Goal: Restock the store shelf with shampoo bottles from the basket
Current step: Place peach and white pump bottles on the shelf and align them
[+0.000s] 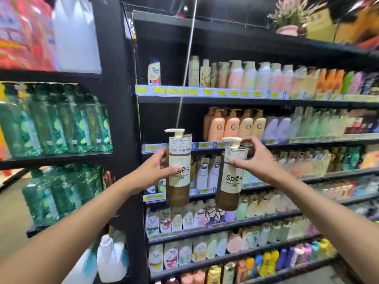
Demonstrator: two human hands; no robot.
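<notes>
- The left hand [152, 171] is wrapped round the middle of a brown-and-cream pump bottle [179, 181], thumb across the label. It is held upright in the air, just right of the black post [123, 119].
- The right hand [254, 158] pinches a second bottle [230, 189] by its shoulder, just under the pump — slightly tilted, lower, right of the first and not touching it.
- Both hang in front of the price-tagged shelf rail [151, 148]; orange pump bottles [216, 128] stand farther back on the right.

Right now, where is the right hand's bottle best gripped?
Wrap the body of the right bottle at label height, from the right: cylindrical, tilted. The right hand pinches only its shoulder under the narrow pump; the left hand grips the left bottle around its middle.
</notes>
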